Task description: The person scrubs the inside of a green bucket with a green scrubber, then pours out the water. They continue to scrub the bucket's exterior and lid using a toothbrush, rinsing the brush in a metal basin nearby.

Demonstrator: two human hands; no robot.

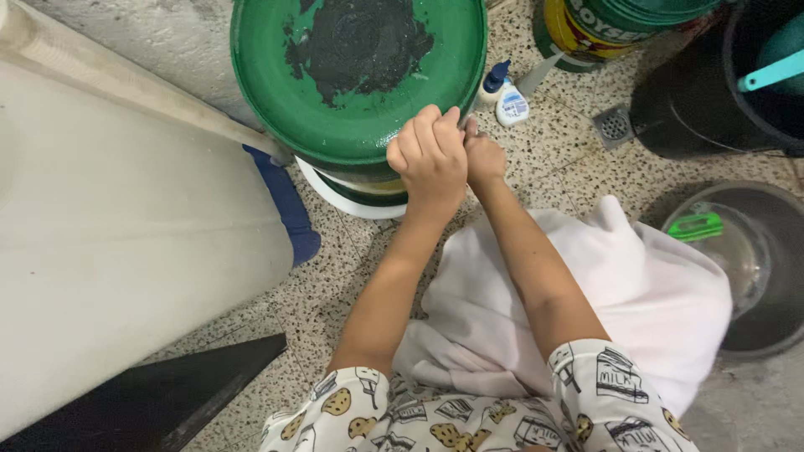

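1. a green bucket lid (352, 125), smeared with a dark patch in its middle, is seen on top of a pail standing on the speckled floor (569, 167).
2. the left hand (429, 159) is curled into a loose fist at the near rim of the lid, its fingers folded over the edge.
3. the right hand (484, 157) is pressed against the left one just right of it, also at the lid's near rim; whether anything is pinched by it cannot be told.
4. a small white bottle with a blue cap (505, 98) is stood just right of the lid.
5. a white cloth (620, 293) is spread below and right of the lid, under the forearms.
6. a floor drain (614, 125) is set further right of the lid, beside a black bucket (695, 109).
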